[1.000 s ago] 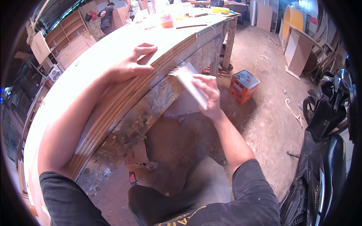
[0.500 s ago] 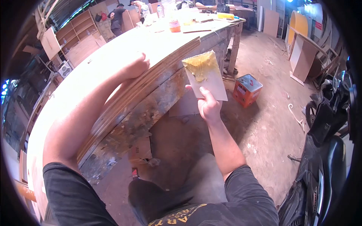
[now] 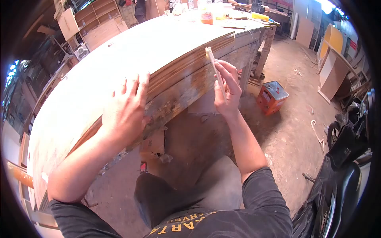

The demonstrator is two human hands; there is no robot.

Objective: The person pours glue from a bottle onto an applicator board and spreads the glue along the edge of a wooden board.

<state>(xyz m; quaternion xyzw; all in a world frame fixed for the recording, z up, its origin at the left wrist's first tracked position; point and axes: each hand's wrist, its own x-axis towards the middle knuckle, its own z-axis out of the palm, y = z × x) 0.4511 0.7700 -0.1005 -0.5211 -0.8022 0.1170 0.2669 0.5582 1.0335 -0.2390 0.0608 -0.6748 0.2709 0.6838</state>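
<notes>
My left hand (image 3: 129,105) lies with its fingers spread on the pale board top (image 3: 131,51), close to the board's layered edge (image 3: 186,57). Nothing shows in its grasp. To the right of that edge, my right hand (image 3: 228,89) is raised and holds a thin, flat piece (image 3: 216,71) between thumb and fingers. The piece is turned nearly edge-on, with yellowish paste at its upper end.
An orange tin (image 3: 272,98) stands on the floor to the right. A black motorcycle (image 3: 341,186) is at the lower right. Bottles and a jar of orange liquid (image 3: 206,16) sit at the table's far end. Wooden shelves (image 3: 95,16) stand behind.
My left hand has moved back along the edge and opened from a curled shape. The flat piece in my right hand has turned from face-on to edge-on. The view has shifted.
</notes>
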